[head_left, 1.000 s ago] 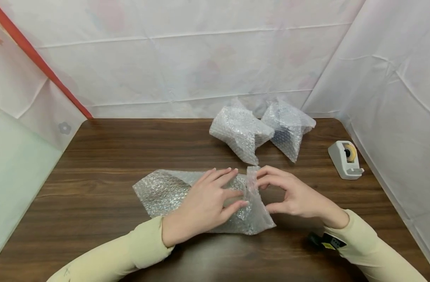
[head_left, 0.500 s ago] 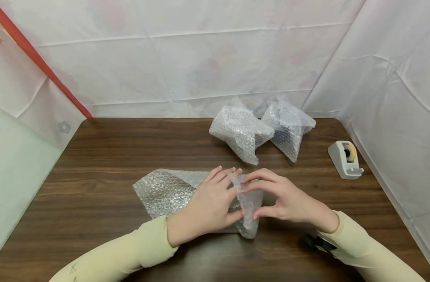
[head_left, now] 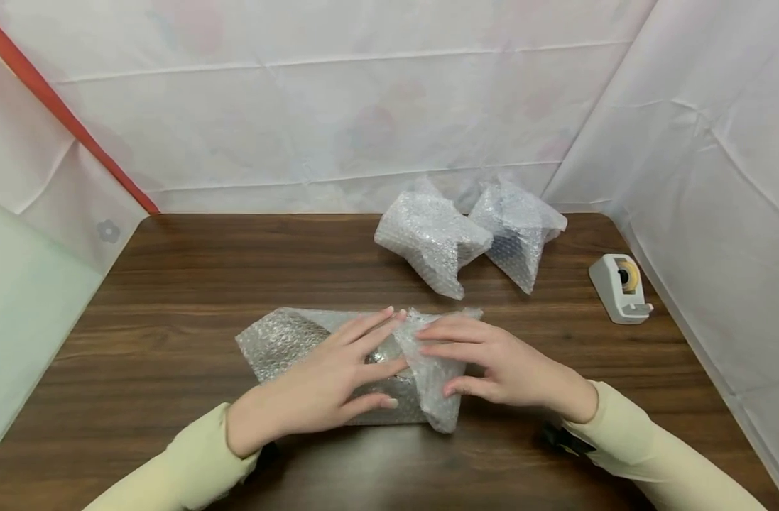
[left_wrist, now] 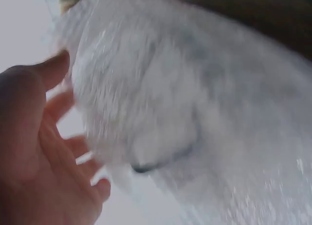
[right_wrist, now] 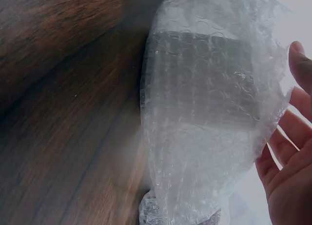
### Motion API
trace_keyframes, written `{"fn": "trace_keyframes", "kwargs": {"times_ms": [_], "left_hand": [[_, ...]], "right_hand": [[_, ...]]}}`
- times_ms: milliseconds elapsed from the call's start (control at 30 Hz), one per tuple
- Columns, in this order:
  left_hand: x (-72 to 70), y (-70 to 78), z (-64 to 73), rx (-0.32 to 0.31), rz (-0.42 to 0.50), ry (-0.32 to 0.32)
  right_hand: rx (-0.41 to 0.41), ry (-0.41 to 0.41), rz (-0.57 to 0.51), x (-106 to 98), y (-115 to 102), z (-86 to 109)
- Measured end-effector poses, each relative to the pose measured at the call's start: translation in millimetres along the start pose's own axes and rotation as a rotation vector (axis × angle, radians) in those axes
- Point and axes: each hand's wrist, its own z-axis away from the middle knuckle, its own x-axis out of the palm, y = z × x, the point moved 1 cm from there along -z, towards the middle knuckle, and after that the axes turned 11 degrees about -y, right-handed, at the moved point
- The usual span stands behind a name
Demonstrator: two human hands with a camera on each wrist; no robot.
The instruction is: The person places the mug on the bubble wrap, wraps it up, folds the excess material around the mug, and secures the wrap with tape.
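A sheet of bubble wrap [head_left: 279,349] lies on the table before me, its right end folded over to the left. My left hand [head_left: 312,389] reaches over the middle of it with fingers spread and straight. Against the folded flap [head_left: 435,380], my right hand [head_left: 513,363] rests its fingertips, thumb apart from the fingers. Through the wrap [right_wrist: 195,152] in the right wrist view shows a greyish block shape [right_wrist: 204,81]; what it is cannot be made out. The left wrist view is blurred, with the left hand [left_wrist: 53,142] beside the bulging wrap [left_wrist: 141,83].
Two bubble-wrapped bundles stand at the back, a left one [head_left: 427,234] and a right one [head_left: 513,227] with something dark inside. A white tape dispenser [head_left: 613,291] sits near the right edge of the wooden table [head_left: 223,262]. Pale cloth [head_left: 338,121] hangs behind.
My right hand has brought the right end of the wrap over to the left. My left hand first shifted slightly right, then drew back left, off the flap's edge.
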Motion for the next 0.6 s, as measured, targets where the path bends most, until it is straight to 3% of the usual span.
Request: {"fn": "trace_keyframes", "kwargs": {"times_ms": [133, 267, 500, 600], "left_hand": [[-8.8, -11.3, 19.1, 0.010, 0.077, 0.019], [-14.1, -27.3, 39.6, -0.071, 0.116, 0.048], [-9.7, -72.3, 76.7, -0.339, 0.128, 0.093], [-6.8, -91.3, 93.4, -0.462, 0.140, 0.068]], "right_hand": [[-0.006, -0.040, 0.058, 4.5, 0.1, -0.5], [0.015, -0.082, 0.108, 8.8, 0.2, 0.8], [0.064, -0.127, 0.153, 14.0, -0.1, 3.4], [0.076, -0.130, 0.168, 15.6, -0.8, 3.5]]}}
